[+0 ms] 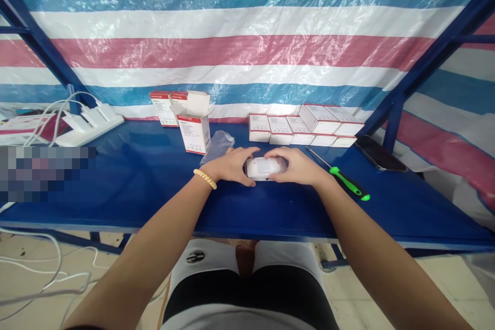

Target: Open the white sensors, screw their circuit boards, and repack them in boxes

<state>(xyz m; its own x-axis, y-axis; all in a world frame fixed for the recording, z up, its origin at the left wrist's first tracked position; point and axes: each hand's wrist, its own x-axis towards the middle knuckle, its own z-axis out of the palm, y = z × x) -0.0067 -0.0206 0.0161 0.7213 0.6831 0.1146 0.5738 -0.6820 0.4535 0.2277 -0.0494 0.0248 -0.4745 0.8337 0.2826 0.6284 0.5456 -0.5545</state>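
Observation:
Between my two hands, at the middle of the blue table, is a white motion detector (265, 168) with a smooth rounded casing. My left hand (233, 166) grips its left end, thumb on the near side and fingers on the far side. Around the right end my right hand (296, 166) is closed in the same way. Beside my left hand lies a crumpled clear plastic bag (218, 145). Just behind that bag stands an open white-and-red detector box (194, 134) with its flaps up. A green-handled screwdriver (348, 183) lies to the right of my right hand.
Several closed detector boxes (280, 128) are lined up and stacked at the back right, and more boxes (160, 108) stand at the back left. A dark phone (381, 153) lies far right. A white power strip (91, 130) with plugs and cables sits on the left.

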